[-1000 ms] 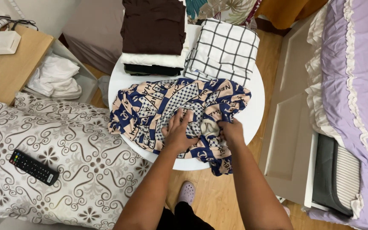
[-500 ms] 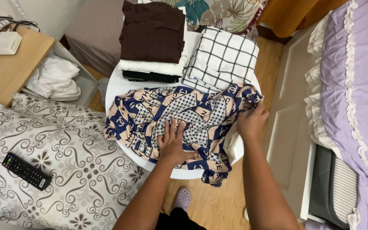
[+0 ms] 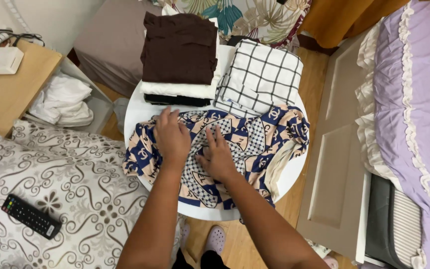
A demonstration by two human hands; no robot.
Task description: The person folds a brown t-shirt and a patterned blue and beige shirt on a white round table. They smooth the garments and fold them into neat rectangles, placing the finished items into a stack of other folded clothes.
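Both hands lie flat, fingers spread, holding nothing: the left hand (image 3: 171,137) and right hand (image 3: 218,157) press on a patterned blue-and-peach garment (image 3: 255,144) spread across the round white worktop (image 3: 289,179), just before folded stacks.

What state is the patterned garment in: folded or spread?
Spread: the patterned garment lies flat across the white table, both hands pressing on it.

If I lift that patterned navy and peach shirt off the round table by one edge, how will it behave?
Likely floppy: the patterned shirt lies wrinkled, and its hem droops over the round white table rim. Probably light, since it flattens under the left hand and right hand. It may slide easily; the tabletop looks smooth.
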